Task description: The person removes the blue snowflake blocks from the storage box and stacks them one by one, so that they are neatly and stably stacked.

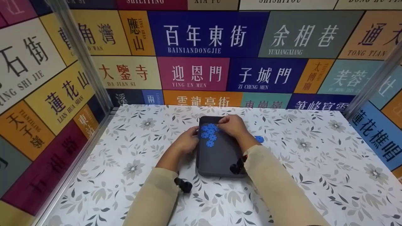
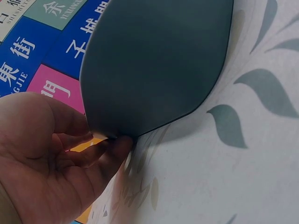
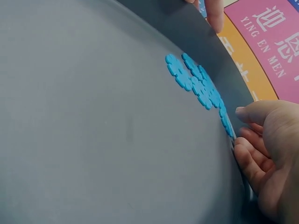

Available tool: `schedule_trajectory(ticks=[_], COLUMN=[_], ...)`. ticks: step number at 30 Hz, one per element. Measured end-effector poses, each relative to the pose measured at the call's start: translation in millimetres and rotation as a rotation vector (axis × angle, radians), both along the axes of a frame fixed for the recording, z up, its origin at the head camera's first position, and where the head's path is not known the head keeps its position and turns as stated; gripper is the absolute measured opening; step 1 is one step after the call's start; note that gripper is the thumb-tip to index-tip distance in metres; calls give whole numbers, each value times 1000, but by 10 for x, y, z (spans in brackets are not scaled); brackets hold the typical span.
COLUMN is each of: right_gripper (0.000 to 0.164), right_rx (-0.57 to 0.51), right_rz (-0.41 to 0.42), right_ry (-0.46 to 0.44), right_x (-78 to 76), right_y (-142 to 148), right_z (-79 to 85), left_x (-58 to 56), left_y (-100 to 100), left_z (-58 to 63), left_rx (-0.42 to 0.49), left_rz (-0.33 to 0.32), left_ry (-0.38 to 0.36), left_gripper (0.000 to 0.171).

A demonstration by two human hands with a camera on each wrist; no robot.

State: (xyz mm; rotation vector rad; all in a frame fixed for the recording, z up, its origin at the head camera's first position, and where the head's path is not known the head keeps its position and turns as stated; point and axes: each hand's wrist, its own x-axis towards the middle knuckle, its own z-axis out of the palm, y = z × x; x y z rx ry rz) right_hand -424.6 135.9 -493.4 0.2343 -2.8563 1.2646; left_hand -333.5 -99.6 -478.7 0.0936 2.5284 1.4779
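A dark grey rectangular tray (image 1: pixel 220 160) with rounded corners lies on the table. My left hand (image 1: pixel 187 140) holds its left side. In the left wrist view, the fingers and thumb (image 2: pixel 122 145) meet at the tray's lower edge. Several blue flower-shaped plastic discs (image 1: pixel 209 134) lie together inside, at the far left. My right hand (image 1: pixel 233 125) reaches in over the far right part of the tray. In the right wrist view, its bent fingers (image 3: pixel 245 156) are by the end disc (image 3: pixel 225 122) near the wall, thumb apart. Whether they pinch that disc is hidden.
Another blue disc (image 1: pixel 259 138) lies on the table beyond the tray's right side, partly behind my right wrist. The table (image 1: pixel 301 185) has a leaf-and-flower pattern. Walls of coloured sign panels (image 1: pixel 193 73) stand behind it and at both sides.
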Motion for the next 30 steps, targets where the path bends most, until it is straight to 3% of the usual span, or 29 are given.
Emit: schedule_trajectory(ticks=[7, 15, 20, 30], right_gripper=[23, 36, 39, 36], right_rx=[57, 36, 76, 152], right_rz=[-2, 60, 96, 68], right_ry=[-32, -78, -81, -90], right_x=[-25, -23, -46, -23], right_y=[12, 32, 45, 2], right_z=[22, 15, 4, 47], left_x=[-1, -9, -14, 1], left_y=[23, 25, 15, 7], left_z=[-5, -16, -19, -7], left_rx=[16, 20, -13, -9], left_rz=[14, 11, 2, -22], left_ry=[-11, -4, 5, 46], left_gripper=[61, 61, 62, 61])
